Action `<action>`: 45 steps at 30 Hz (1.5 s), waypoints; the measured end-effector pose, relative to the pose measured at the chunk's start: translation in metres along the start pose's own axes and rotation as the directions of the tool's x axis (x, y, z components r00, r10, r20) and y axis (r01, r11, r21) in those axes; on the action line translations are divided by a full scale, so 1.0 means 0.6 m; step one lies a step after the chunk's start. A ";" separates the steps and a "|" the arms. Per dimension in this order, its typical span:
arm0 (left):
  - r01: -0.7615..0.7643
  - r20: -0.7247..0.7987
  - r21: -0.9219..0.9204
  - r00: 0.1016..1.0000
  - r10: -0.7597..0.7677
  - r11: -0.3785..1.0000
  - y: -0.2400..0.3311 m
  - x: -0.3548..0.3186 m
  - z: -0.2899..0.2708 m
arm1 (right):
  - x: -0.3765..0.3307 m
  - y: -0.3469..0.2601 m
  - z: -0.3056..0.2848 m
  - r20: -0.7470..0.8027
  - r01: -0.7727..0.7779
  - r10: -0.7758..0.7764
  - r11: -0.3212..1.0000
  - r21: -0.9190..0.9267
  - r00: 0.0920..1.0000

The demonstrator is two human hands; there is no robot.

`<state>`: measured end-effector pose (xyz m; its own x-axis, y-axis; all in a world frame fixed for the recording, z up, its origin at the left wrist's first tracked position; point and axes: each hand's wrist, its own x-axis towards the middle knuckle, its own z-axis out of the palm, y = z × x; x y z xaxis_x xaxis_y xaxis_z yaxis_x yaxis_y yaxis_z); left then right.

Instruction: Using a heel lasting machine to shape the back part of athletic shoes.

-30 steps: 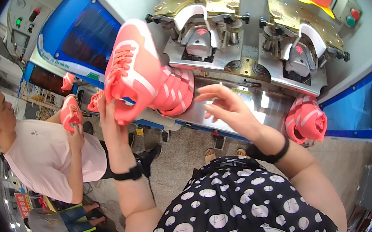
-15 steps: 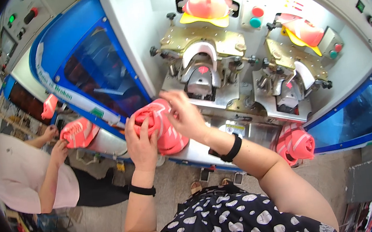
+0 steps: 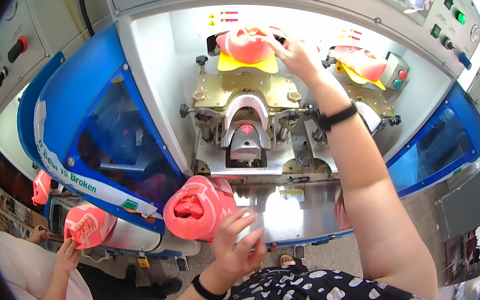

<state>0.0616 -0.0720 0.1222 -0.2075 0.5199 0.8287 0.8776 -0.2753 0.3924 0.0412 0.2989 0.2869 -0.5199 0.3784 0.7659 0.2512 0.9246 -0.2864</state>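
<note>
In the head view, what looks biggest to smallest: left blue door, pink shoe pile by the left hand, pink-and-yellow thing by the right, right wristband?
Left blue door
Pink shoe pile
Pink-and-yellow thing
Right wristband

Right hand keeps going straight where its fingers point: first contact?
Most likely the coral shoe upper above the yellow piece. The right hand reaches its right edge in the picture; depth is unclear, so it may be touching.
</note>
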 end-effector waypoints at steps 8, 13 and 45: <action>0.770 0.604 -0.620 0.590 -0.536 0.149 -0.056 0.000 0.082 | -0.105 -0.066 0.056 0.098 0.077 -0.067 0.991 -0.110 0.993; 0.555 0.613 -0.781 0.592 -0.523 -0.287 -0.089 -0.039 0.093 | -0.431 -0.204 0.010 0.142 0.164 -0.170 0.985 0.053 0.975; 0.392 0.628 -0.771 0.334 -0.703 -0.503 -0.129 -0.048 0.158 | -0.390 -0.150 0.094 0.316 -0.001 -0.044 0.990 0.142 0.948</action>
<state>0.0407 0.0111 0.0298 -0.4149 0.8748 -0.2501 -0.8554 -0.2813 0.4350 0.0938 0.1296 0.1011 -0.7620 0.3317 0.5562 0.1335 0.9209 -0.3662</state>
